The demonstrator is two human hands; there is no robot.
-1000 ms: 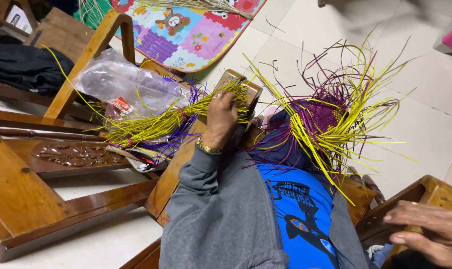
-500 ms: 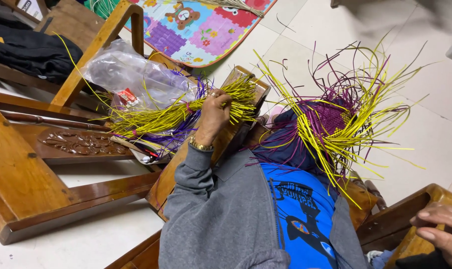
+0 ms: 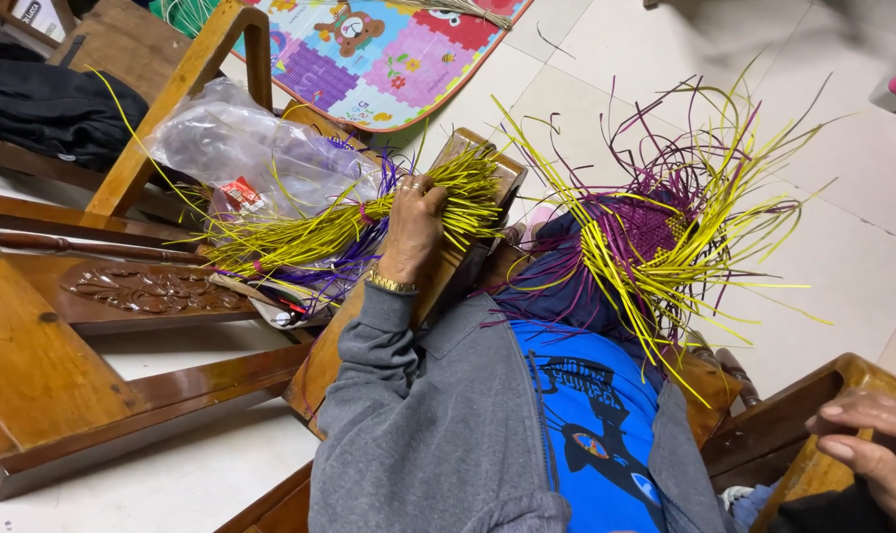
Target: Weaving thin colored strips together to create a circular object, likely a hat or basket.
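- The left hand [image 3: 411,229] reaches out to a bundle of yellow strips [image 3: 339,232] lying across the wooden armrest [image 3: 369,326] of the chair, just beside a clear plastic bag [image 3: 260,158].
- Its fingers [image 3: 420,188] are curled down over the bundle near its loose end; whether they pinch 1 strip or several is hidden by the knuckles.
- Purple strips [image 3: 354,266] lie under and beside the yellow ones, tied into the same bunch.
- To do this well, I judge the fingers should separate a single strip near the loose end and draw it along its length, so the tie holding the rest is not pulled apart.
- The half-woven basket [image 3: 655,232], purple and yellow with loose strips fanning out, rests on the lap, well apart from the bundle.
- The right hand [image 3: 872,444] rests on the other wooden armrest [image 3: 813,405] at the lower right, fingers loosely bent over the edge and holding nothing that I can see.
- Against the frame 0.5 s earlier, the left hand sits slightly further toward the tied middle of the bundle, with the knuckles turned more over the strips.
- The right hand has shifted a little inward along its armrest; the basket lies as it did.
- A colourful play mat [image 3: 389,49] lies on the tiled floor beyond.
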